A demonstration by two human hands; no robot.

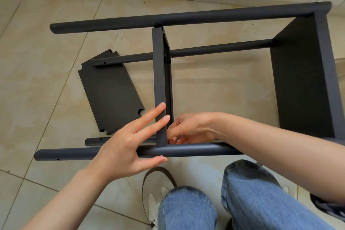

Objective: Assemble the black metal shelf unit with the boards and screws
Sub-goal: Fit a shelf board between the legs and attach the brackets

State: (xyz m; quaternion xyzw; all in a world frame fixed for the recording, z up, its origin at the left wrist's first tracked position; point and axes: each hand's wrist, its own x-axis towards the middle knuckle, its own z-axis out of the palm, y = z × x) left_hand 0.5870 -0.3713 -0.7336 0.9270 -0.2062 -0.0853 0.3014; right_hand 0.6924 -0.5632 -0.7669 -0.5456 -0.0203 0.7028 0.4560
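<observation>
The black shelf frame (186, 84) was laid on its side on the tiled floor (46, 24), directly in front of both hands. Its nearest tube (196, 150) was passed just under the left hand (127, 147), whose thumb was placed below the tube while the palm was held over it. The fingers of this hand were kept straight and spread apart, and two fingertips (161, 107) were pressed against the left face of the middle board (159, 84), which was stood on edge between the far tube (177, 17) and the near one. The right hand (188, 129) was held just to the right of the same board, at its near end, above the near tube. Its fingers were curled inward toward the joint; whether something small was pinched between them could not be told. The right forearm was brought in from the right, across the frame. A loose board (112, 91) with notched corners was lying flat on the floor beyond the left hand, to its left. The end board (302, 73) was seen already fitted, well to the right of the right hand.
</observation>
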